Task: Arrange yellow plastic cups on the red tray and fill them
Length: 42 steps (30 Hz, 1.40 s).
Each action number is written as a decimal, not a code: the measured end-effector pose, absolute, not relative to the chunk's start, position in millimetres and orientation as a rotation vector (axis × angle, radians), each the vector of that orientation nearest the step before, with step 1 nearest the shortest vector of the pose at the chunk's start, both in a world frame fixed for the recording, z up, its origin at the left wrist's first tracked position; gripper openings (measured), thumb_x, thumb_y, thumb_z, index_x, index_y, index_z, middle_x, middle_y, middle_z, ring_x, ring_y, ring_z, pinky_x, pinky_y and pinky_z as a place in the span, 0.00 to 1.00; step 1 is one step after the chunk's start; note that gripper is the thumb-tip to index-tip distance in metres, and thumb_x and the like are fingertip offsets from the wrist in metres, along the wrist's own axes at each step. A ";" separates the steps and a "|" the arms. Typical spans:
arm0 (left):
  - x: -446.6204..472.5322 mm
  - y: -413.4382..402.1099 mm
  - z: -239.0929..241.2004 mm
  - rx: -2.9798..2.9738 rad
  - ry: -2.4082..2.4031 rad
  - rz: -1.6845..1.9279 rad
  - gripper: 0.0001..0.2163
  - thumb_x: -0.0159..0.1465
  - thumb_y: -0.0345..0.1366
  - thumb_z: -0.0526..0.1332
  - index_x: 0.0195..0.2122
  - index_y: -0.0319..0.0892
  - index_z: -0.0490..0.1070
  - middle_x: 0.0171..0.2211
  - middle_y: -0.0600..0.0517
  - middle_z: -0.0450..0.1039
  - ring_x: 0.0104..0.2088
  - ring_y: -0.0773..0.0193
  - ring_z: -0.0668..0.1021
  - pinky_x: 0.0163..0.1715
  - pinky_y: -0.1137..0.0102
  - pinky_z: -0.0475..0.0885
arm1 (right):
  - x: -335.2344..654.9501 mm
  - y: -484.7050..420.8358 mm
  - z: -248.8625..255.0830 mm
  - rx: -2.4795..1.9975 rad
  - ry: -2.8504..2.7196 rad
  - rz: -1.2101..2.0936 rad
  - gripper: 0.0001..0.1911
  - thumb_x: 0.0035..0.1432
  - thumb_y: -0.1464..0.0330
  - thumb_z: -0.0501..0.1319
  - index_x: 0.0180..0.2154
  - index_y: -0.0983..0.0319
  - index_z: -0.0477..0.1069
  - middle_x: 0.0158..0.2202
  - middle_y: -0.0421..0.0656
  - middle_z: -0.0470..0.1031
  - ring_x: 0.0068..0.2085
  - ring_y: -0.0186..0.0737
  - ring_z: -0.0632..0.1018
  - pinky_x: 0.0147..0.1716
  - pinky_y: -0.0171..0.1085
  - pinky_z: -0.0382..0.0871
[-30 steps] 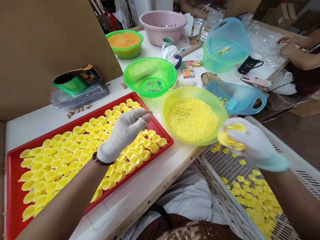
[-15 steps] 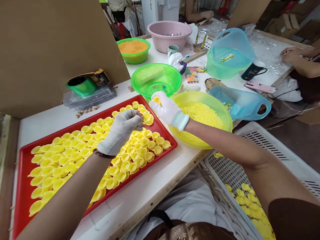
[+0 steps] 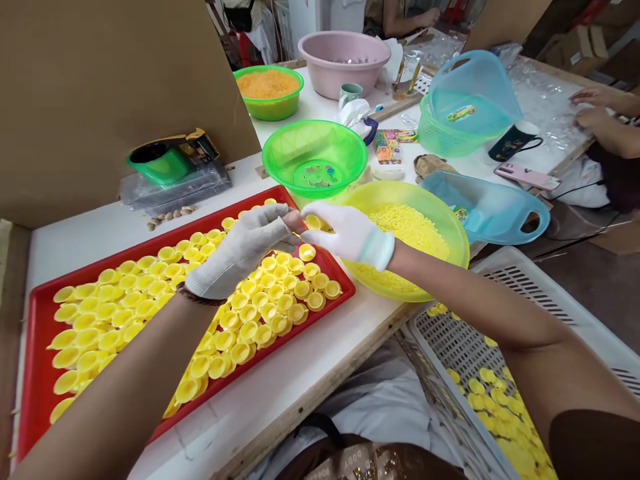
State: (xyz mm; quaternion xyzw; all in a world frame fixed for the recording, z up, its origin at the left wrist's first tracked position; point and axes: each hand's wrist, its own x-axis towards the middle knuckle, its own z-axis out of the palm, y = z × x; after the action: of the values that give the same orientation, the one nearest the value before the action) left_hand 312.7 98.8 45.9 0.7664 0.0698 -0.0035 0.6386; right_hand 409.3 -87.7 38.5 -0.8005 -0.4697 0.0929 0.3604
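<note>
A red tray (image 3: 35,333) on the white table holds several rows of small yellow plastic cups (image 3: 150,293). Both my hands wear white gloves and meet over the tray's far right corner. My left hand (image 3: 240,250) has its fingers pinched together at the fingertips, next to a yellow cup. My right hand (image 3: 350,233) is closed around a few yellow cups (image 3: 314,222), one showing at its fingertips. Right behind my right hand stands a yellow bowl (image 3: 450,230) of fine yellow beads.
A green bowl (image 3: 315,157), an orange-filled green bowl (image 3: 270,90), a pink basin (image 3: 345,60), teal baskets (image 3: 467,100) and a phone (image 3: 525,177) sit farther back. A white crate (image 3: 450,333) with yellow cups lies at lower right. Cardboard stands at left. Another person's hands (image 3: 595,110) work at far right.
My right hand came from over the white crate, carrying yellow cups, across to the tray's far right corner. My left hand stayed over the tray and now meets the right hand.
</note>
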 end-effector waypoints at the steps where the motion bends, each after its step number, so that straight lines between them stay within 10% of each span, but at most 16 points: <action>1: 309.1 98.4 52.7 1.671 0.149 -0.032 0.22 0.60 0.53 0.73 0.46 0.41 0.77 0.38 0.47 0.81 0.35 0.58 0.83 0.39 0.63 0.80 | 407.9 -81.2 37.8 -2.097 -1.250 0.225 0.16 0.72 0.62 0.63 0.57 0.60 0.71 0.54 0.47 0.81 0.52 0.47 0.80 0.51 0.42 0.70; 19: 336.8 142.2 -15.7 2.617 0.236 0.154 0.08 0.55 0.36 0.60 0.30 0.45 0.80 0.30 0.48 0.82 0.32 0.57 0.79 0.33 0.66 0.71 | 404.8 -19.1 42.8 -2.874 -2.021 0.531 0.14 0.70 0.73 0.63 0.53 0.65 0.83 0.56 0.56 0.82 0.55 0.58 0.83 0.47 0.46 0.75; 25: 359.8 141.1 -27.6 2.699 0.284 -0.086 0.06 0.56 0.38 0.64 0.30 0.45 0.80 0.29 0.47 0.78 0.30 0.57 0.77 0.36 0.64 0.72 | 419.5 -37.3 51.8 -2.754 -1.682 0.461 0.21 0.75 0.56 0.60 0.48 0.65 0.84 0.51 0.56 0.81 0.49 0.53 0.83 0.45 0.44 0.74; 31: 367.4 143.5 -33.2 2.744 0.319 -0.038 0.04 0.55 0.38 0.66 0.27 0.44 0.77 0.24 0.48 0.73 0.29 0.57 0.75 0.35 0.64 0.72 | 435.0 -52.2 52.0 -2.419 -1.631 0.440 0.15 0.65 0.74 0.64 0.52 0.67 0.81 0.53 0.52 0.81 0.50 0.44 0.80 0.51 0.37 0.70; 42: 328.8 118.7 -30.4 2.761 -0.165 0.067 0.13 0.66 0.36 0.59 0.42 0.45 0.85 0.44 0.45 0.81 0.44 0.53 0.80 0.44 0.62 0.73 | 425.8 -43.6 49.6 -2.586 -1.760 0.403 0.07 0.67 0.69 0.69 0.45 0.64 0.84 0.50 0.48 0.84 0.50 0.47 0.81 0.46 0.39 0.69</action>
State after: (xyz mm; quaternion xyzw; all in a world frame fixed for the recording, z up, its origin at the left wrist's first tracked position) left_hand 328.8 118.7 -30.4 0.9805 -0.0585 0.0239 0.1862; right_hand 425.8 -43.6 49.6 -0.8199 -0.5581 0.1277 -0.0060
